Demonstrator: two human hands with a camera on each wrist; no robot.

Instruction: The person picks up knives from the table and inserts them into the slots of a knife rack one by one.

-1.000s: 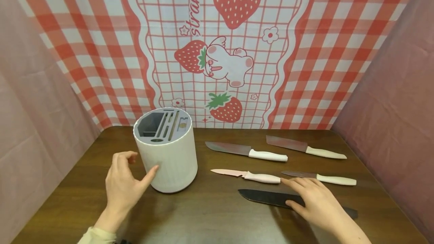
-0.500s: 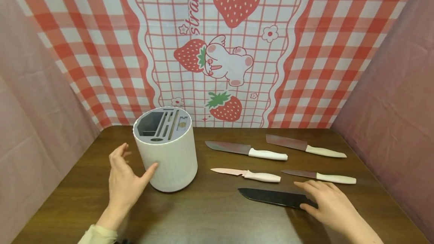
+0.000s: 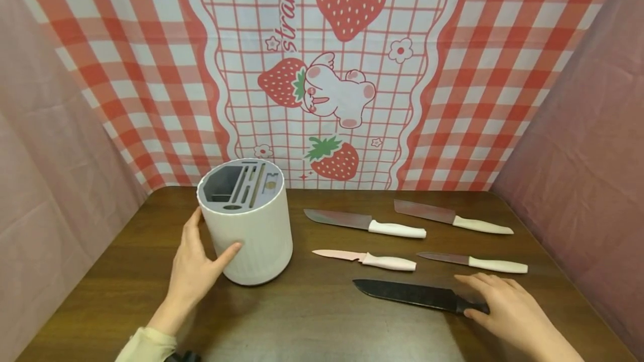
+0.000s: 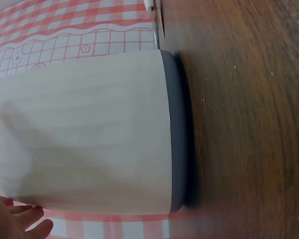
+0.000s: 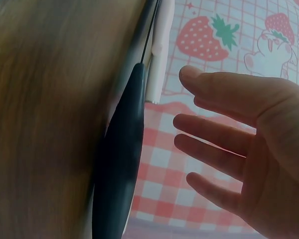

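Note:
A white ribbed knife holder with a grey slotted top stands upright on the left half of the table. My left hand is at its left side, thumb over the front wall; the left wrist view shows fingertips at the holder's wall. On the right, my right hand hovers over the handle of the black knife, fingers spread and relaxed. In the right wrist view a gap shows between the right hand and the black handle.
Behind the black knife lie a pink-bladed knife, a small cream-handled knife, a white-handled knife and a cream-handled cleaver-shaped knife. A checked strawberry cloth hangs at the table's back edge, with pink cloth at both sides.
My right hand has moved right along the black knife, uncovering its blade and part of its handle. My left hand has moved right and closer against the holder. The knives stay in place.

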